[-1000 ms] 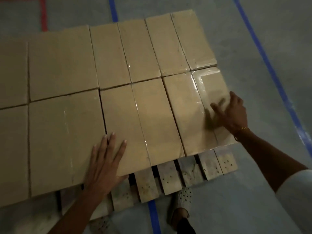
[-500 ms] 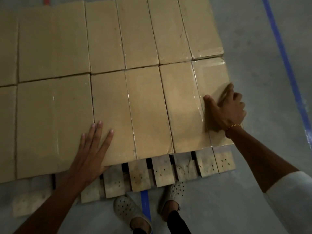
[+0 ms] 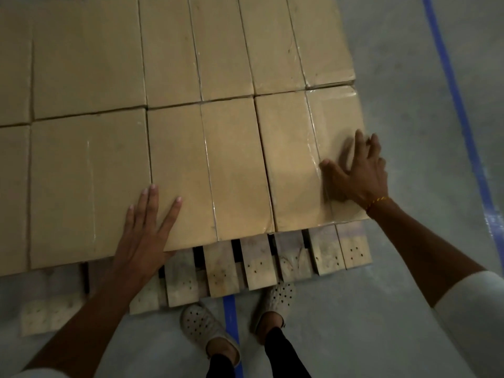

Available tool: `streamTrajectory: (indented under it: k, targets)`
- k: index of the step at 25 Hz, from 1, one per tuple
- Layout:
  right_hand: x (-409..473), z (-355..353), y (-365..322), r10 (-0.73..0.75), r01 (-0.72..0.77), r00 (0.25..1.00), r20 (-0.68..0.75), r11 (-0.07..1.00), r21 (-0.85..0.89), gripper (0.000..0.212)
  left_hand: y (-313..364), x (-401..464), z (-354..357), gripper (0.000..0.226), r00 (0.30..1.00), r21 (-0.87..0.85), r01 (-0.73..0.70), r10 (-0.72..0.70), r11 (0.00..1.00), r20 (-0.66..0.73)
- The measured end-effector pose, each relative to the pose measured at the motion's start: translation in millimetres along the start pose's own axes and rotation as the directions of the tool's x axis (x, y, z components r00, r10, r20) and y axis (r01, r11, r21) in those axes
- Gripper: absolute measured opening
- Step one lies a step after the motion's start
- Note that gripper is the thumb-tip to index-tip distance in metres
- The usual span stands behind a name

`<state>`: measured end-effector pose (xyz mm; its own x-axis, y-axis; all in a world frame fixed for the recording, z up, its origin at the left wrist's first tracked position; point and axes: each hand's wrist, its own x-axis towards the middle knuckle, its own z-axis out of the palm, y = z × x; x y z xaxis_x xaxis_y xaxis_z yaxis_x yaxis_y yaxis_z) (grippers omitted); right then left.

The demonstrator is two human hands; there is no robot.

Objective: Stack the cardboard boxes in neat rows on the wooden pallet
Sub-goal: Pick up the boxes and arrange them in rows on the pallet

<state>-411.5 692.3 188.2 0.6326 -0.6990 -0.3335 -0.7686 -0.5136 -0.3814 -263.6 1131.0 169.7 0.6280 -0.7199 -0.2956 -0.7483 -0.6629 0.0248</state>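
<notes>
The right hand (image 3: 360, 173) lay open and flat on the near right box (image 3: 311, 159), holding nothing. The left hand (image 3: 144, 227) lay flat and open on the next box (image 3: 207, 170). Both boxes ran long from near to far on the pallet (image 3: 321, 252). Bare floor (image 3: 425, 105) lay to the right.

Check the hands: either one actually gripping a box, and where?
Nothing gripped. Left hand lies flat, open, on a near-row box; right hand is spread on the end box near its right edge.
</notes>
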Motion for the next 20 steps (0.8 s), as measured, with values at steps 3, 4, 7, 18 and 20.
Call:
streamTrajectory:
  k: [3, 4, 7, 18, 20]
  targets:
    - [-41, 6, 32, 0.164, -0.162, 0.986, 0.008, 0.966, 0.203, 0.106, 0, -3, -1, 0.142, 1.0, -0.003, 0.003, -0.003, 1.0, -0.012]
    - [-50, 8, 38, 0.236, -0.227, 0.972, 0.002, 0.934, 0.274, 0.105, 2, -3, -1, 0.141, 1.0, -0.004, 0.008, -0.008, 1.0, -0.019]
    - [-51, 7, 33, 0.333, -0.308, 0.943, -0.026, 0.898, 0.315, 0.097, 9, -2, 0, 0.14, 0.999, 0.012, 0.033, -0.033, 0.999, -0.034]
    - [-64, 19, 75, 0.498, -0.554, 0.762, 0.415, 0.167, 0.816, 0.079, 28, 0, -17, 0.128, 0.96, -0.154, 0.23, -0.197, 0.961, 0.201]
    - [-70, 37, 83, 0.428, -0.578, 0.741, 0.517, 0.014, 0.816, 0.084, 28, 3, -21, 0.117, 0.951, -0.195, 0.258, -0.212, 0.946, 0.227]
